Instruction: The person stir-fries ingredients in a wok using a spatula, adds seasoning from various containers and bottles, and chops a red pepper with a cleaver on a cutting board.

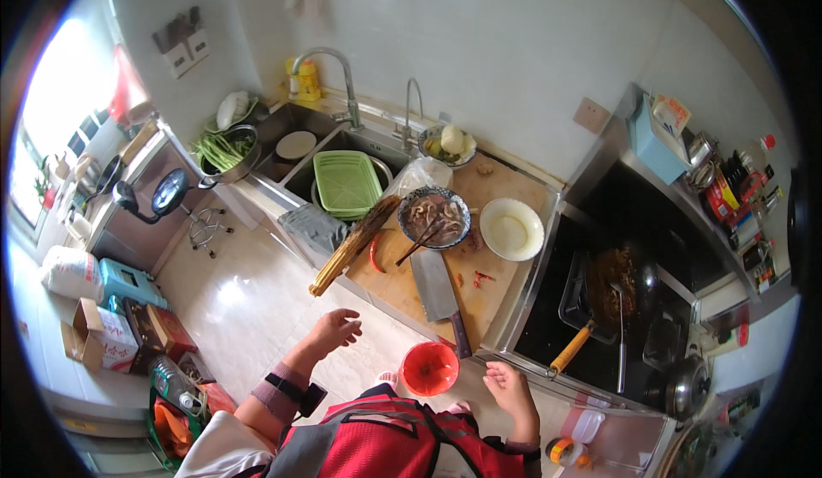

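My left hand (pixel 332 335) hangs empty in front of the counter, fingers loosely bent. Nearest to it is the splayed end of a bamboo wok brush (pixel 347 254), which juts over the counter's edge. My right hand (pixel 512 393) is empty too, low beside the counter front. A cleaver (pixel 434 285) lies on the wooden cutting board (pixel 514 169), its handle pointing towards me. Behind it, a patterned bowl (pixel 434 214) holds sliced meat and a pair of chopsticks. At its right stands a cream bowl (pixel 512 229). Red chili peppers (pixel 376 256) lie on the board.
A wok (pixel 616 285) with dark food and a metal spatula sits on the black cooktop at right. Left of the board, a green basket (pixel 347 182) rests in the sink. A red bucket (pixel 429 369) stands at my feet. A wheeled stool (pixel 170 195) is at left.
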`<state>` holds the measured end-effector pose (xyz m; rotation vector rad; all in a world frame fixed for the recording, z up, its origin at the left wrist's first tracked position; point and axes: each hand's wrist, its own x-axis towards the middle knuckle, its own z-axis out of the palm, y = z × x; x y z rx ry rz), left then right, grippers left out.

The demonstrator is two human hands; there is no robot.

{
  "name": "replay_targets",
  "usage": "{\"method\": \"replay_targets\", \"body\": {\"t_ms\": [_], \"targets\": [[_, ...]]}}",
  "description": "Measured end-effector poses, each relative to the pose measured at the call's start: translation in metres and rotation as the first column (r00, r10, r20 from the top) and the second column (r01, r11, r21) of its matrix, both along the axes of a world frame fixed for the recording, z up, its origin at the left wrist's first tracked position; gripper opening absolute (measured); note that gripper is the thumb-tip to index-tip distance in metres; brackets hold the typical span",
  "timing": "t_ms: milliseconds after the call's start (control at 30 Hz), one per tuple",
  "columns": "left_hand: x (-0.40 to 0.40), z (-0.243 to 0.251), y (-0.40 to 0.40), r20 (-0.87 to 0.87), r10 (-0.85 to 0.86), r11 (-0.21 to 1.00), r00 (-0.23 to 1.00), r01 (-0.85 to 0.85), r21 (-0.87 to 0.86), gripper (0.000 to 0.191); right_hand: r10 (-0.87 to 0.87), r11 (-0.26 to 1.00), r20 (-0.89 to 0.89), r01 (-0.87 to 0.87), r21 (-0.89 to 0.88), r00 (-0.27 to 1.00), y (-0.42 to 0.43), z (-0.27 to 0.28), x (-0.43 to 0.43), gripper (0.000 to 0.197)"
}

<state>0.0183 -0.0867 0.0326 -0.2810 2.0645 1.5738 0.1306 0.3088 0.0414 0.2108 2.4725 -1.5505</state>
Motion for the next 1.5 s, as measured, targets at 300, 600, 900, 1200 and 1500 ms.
{"method": "replay_targets", "body": {"t_ms": [300, 600, 900, 1200, 1500], "targets": [[-0.039, 0.004, 0.02, -0.022, 0.042, 0.985, 0.999, -0.038, 0.167, 0.037, 0.051, 0.999, -0.075, -0.05, 0.012, 0.996, -0.007, 0.018, -0.031, 0.032], [-0.06, 0.017, 0.023, 0.011, 0.041, 0.989, 0.999, -0.042, 0.14, 0.038, 0.036, 0.998, -0.08, -0.04, -0.049, 0.996, 0.007, 0.019, -0.041, 0.034], [-0.193, -0.024, 0.028, -0.021, -0.02, 0.953, 1.0, 0.025, 0.303, 0.023, -0.192, 0.981, -0.083, 0.188, -0.052, 0.978, 0.013, 0.002, -0.023, 0.03], [-0.268, -0.06, 0.068, 0.321, -0.095, 0.91, 0.942, -0.048, 0.412, 0.02, -0.367, 0.927, -0.026, 0.368, 0.076, 0.93, -0.023, 0.013, -0.038, 0.028], [-0.28, -0.066, 0.068, 0.393, -0.271, 0.703, 0.878, -0.098, 0.704, 0.032, -0.49, 0.869, 0.085, 0.493, -0.028, 0.868, -0.06, 0.003, -0.054, 0.028]]}}
